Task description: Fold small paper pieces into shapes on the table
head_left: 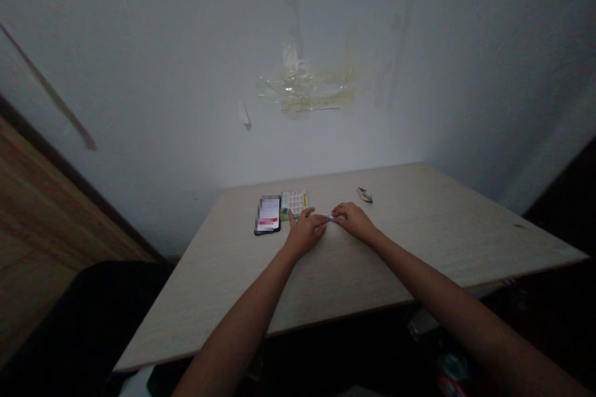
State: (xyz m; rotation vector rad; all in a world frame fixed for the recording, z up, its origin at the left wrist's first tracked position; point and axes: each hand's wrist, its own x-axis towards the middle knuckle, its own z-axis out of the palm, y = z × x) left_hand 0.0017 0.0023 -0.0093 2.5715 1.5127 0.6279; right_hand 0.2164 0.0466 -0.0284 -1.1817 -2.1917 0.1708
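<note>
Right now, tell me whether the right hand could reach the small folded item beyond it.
Probably yes: the folded item lies just beyond the right hand, with nothing visible between. Its fingers are at a small pale piece and may have to leave it first.

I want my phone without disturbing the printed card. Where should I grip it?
Probably pinch the phone by its near and far short ends, from above: it lies flat, screen up, its right long side close against the printed card, leaving little finger room.
</note>
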